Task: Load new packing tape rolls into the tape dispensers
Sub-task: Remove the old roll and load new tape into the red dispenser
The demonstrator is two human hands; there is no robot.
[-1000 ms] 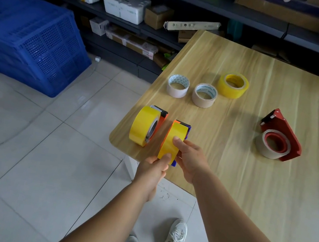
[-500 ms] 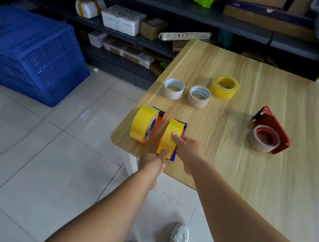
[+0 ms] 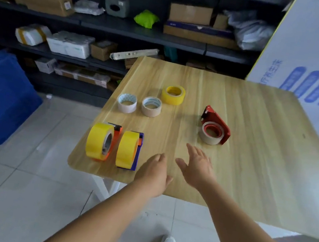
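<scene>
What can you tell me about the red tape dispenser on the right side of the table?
The red dispenser lies flat on its side on the wooden table, apart from the other dispensers and loose rolls. Its body looks like painted metal or hard plastic, a flat plate narrowing to a point at the far end. A beige tape roll sits on its red hub at the near end. Nothing grips it; the open right hand is just short of it.
</scene>
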